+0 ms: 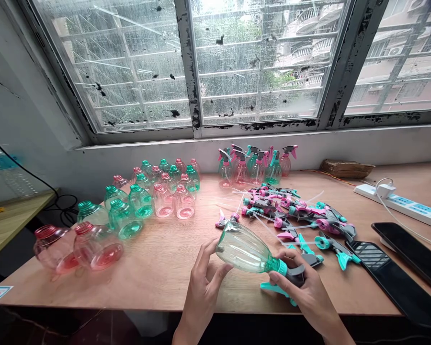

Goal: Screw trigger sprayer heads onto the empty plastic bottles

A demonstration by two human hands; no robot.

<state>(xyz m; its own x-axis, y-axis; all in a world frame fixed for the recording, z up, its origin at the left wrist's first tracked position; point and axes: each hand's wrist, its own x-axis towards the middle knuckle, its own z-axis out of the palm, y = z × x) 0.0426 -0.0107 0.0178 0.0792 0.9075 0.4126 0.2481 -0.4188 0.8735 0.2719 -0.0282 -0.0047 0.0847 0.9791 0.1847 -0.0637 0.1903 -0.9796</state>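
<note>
A clear green spray bottle (246,247) lies tilted on its side in the air above the table's front edge, its base up to the left. My left hand (206,278) grips the bottle by its base, thumb below and fingers behind. The fingers of my right hand (301,282) are closed round the turquoise collar and grey body of the spray head (289,273), which sits on the bottle's neck. Its turquoise trigger (275,288) points down to the left. Just beyond my right hand lies a pile of loose pink, grey and turquoise spray heads (280,211).
Open pink bottles (98,247) and green bottles (125,218) stand in rows at the left. Several bottles with spray heads (240,167) stand by the wall. At the right are two dark phones (398,282), a power strip (405,203) and a brown block (346,168).
</note>
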